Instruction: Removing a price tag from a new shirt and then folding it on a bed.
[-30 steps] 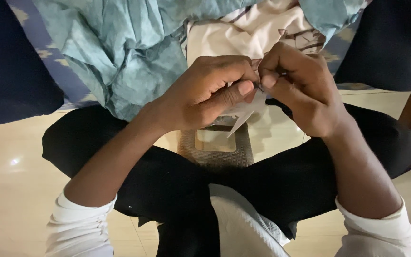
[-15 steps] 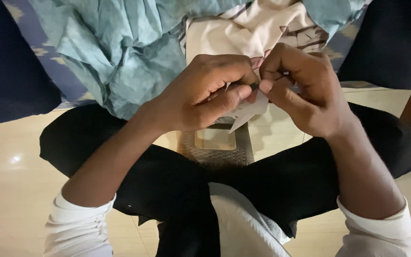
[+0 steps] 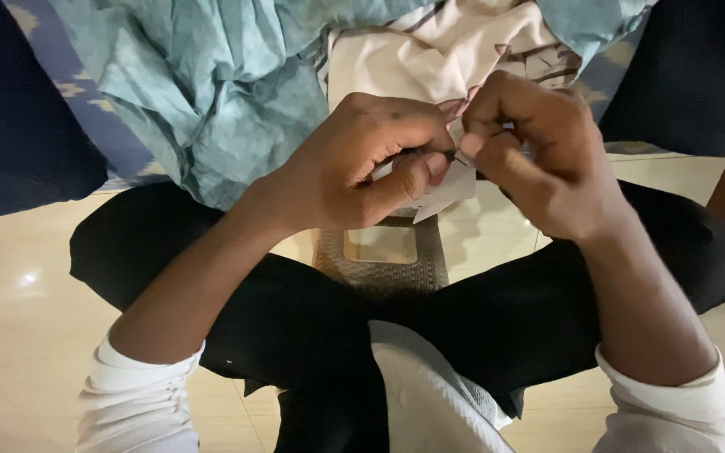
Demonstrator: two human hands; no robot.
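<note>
Two hands meet over the person's lap. The left hand (image 3: 354,164) and the right hand (image 3: 534,155) come together thumb to thumb, and between them they hold one small piece of white paper (image 3: 445,191). The left grip is closed, thumb pressed against curled fingers on the paper's upper left edge. The right grip is closed too, thumb and forefinger pinching the paper's top right part. A tiny dark thing sits right where the two thumbs meet; it is too small to tell what it is.

The paper hangs below the fingers, just above the crossed legs. Its long axis runs on a slant, from the pinched upper right end down to a pointed corner at lower left, and that corner points down toward one square woven mat (image 3: 383,256) with a pale centre, which lies on the tiled floor (image 3: 18,277) between the legs.

The legs are crossed in one pair of black trousers (image 3: 295,319). Two white sleeves show, one at each lower corner: left sleeve (image 3: 136,398), right sleeve (image 3: 673,403).

Behind the hands lie two cloths, touching: one crumpled teal cloth (image 3: 211,84) and one cream cloth (image 3: 413,59) with dark line patterns.
</note>
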